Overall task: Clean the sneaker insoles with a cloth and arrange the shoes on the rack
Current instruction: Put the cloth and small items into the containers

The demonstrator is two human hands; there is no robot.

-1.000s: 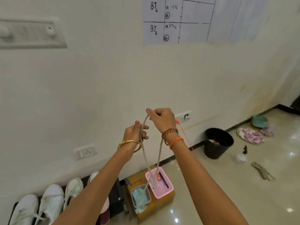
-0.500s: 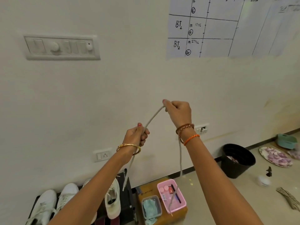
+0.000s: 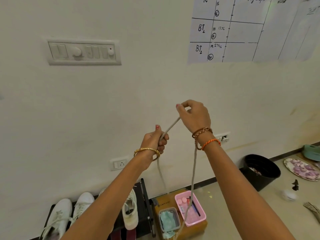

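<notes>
Grey shoelace [image 3: 170, 126] | left hand [image 3: 154, 141] grips | right hand [image 3: 194, 115] pinches

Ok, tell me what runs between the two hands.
In the head view, a taut stretch of grey shoelace runs from the left hand up to the right hand.

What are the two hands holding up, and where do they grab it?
A grey shoelace. The right hand pinches it near the middle; the left hand grips it lower along one side. Both ends hang loose.

Matt woven shoelace [image 3: 170, 126], glossy plastic pink tray [image 3: 200, 220].
</notes>
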